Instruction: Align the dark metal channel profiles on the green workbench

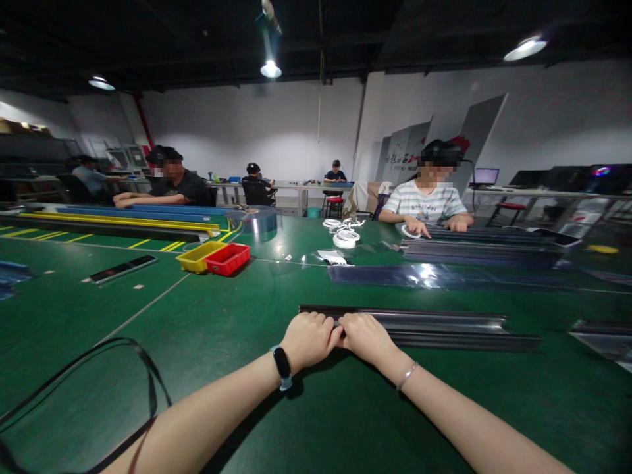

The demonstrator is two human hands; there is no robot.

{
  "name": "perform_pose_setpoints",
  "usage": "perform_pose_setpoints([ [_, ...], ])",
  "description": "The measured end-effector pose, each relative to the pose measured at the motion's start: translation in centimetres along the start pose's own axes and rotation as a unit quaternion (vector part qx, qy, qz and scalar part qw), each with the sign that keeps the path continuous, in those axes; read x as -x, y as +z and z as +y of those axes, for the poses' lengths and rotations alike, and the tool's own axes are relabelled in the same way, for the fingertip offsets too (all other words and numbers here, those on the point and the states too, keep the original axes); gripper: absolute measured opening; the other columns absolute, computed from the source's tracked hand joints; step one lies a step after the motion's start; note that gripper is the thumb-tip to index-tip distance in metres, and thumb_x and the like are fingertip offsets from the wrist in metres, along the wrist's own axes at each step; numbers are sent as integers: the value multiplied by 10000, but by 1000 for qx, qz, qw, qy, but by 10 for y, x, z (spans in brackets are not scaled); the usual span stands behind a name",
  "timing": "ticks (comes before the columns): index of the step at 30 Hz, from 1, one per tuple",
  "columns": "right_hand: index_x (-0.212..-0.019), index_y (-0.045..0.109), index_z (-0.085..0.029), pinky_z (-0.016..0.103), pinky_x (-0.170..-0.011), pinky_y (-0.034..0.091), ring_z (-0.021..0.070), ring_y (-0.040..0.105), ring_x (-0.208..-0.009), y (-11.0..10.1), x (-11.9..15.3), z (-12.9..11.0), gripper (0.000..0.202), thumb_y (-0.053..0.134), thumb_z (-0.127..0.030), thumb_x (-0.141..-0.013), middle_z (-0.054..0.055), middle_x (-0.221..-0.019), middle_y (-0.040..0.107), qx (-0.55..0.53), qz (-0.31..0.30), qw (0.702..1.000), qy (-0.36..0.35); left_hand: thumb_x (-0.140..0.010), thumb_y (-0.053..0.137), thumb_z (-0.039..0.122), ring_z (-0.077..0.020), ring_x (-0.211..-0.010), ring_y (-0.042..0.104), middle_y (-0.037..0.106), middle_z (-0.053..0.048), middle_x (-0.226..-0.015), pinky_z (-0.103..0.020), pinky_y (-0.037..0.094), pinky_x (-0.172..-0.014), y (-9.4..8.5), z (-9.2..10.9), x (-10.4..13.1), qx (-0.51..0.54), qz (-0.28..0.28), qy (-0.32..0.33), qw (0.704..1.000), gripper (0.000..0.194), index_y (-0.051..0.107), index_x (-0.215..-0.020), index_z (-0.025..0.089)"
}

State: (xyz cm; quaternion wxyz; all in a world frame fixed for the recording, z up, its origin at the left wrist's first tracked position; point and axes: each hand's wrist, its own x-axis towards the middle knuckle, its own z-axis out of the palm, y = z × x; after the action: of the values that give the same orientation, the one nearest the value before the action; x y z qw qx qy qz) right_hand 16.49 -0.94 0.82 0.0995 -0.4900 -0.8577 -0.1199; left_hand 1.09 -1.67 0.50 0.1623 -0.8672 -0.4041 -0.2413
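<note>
A long black channel-shaped profile strip [444,324] lies on the green table, running off to the right from my hands. At its left end my left hand [310,337] is closed over it, fingers curled round the far edge. Right beside it, my right hand [364,339] grips the same strip, and the two thumbs almost meet. The hands hide the strip's left end, so I cannot see what else, if anything, is between the fingers.
Beyond the strip lies a clear plastic sheet [385,276]. White coiled rings [345,238], a yellow bin [200,255], a red bin [228,259] and a phone [123,268] rest on the table [237,368]. A black cable [143,359] loops at left. Across sits a co-worker [429,197] handling dark strips [478,250].
</note>
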Motion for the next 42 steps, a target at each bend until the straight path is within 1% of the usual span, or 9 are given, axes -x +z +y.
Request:
perform_pose_setpoints([
  [9,-659,576,-149,262,-604,362,176,561,-663,-6,2,1,387,424,-490,-761,83,-670,597,16,24,999,30,-861,283,372,-167,-604,546,578,-75,-622,-294,408,-587,5,-4,-1,-29,0,-32,999,401,548,-661,148],
  [13,-661,567,-144,269,-601,363,181,564,-647,-2,-1,5,434,389,-524,-772,81,-654,592,15,16,1000,13,-860,290,371,-167,-607,536,574,-71,-623,-295,404,-586,6,-6,-1,-27,-6,-41,999,394,541,-652,150],
  [16,-676,555,-150,266,-602,362,173,555,-650,-2,0,6,391,406,-497,-776,67,-664,583,5,14,1000,3,-859,305,356,-170,-640,527,567,-58,-649,-299,403,-601,3,-5,-2,-13,-9,-34,999,357,531,-667,157],
  [20,-722,536,-166,278,-653,367,184,528,-750,-6,6,4,274,462,-427,-768,54,-734,568,-9,48,999,-9,-858,324,332,-188,-738,518,563,-56,-716,-312,406,-639,0,-5,-3,-1,-4,-14,1000,299,529,-720,163],
  [23,-721,521,-171,285,-669,366,178,513,-738,-7,10,2,233,473,-395,-768,48,-722,557,-24,58,998,9,-863,318,329,-180,-707,524,564,-53,-681,-314,408,-653,2,-5,-3,4,-14,-5,1000,306,526,-717,160],
  [26,-733,517,-174,280,-661,368,171,515,-715,-4,12,1,201,492,-372,-759,41,-712,556,-47,52,997,27,-863,298,370,-182,-665,534,571,-60,-654,-316,413,-635,4,-5,-1,0,-28,-17,999,350,523,-705,153],
  [34,-729,516,-167,266,-660,367,168,532,-728,1,6,7,135,515,-302,-732,39,-711,572,-60,20,998,13,-853,242,448,-196,-644,559,592,-78,-676,-321,421,-612,-3,-3,-7,-5,-71,-44,996,440,527,-710,144],
  [39,-726,504,-169,263,-656,360,167,524,-728,-1,2,9,123,498,-291,-739,41,-706,562,-43,31,998,16,-847,243,455,-200,-655,568,597,-82,-683,-321,416,-620,-1,-5,-12,-14,-74,-52,996,445,533,-715,144],
  [42,-758,501,-173,261,-672,359,166,518,-758,-4,1,9,120,491,-291,-744,43,-736,558,-38,36,999,11,-842,256,452,-204,-665,569,601,-87,-688,-322,413,-621,1,-7,-15,-22,-71,-29,997,440,541,-723,139],
])
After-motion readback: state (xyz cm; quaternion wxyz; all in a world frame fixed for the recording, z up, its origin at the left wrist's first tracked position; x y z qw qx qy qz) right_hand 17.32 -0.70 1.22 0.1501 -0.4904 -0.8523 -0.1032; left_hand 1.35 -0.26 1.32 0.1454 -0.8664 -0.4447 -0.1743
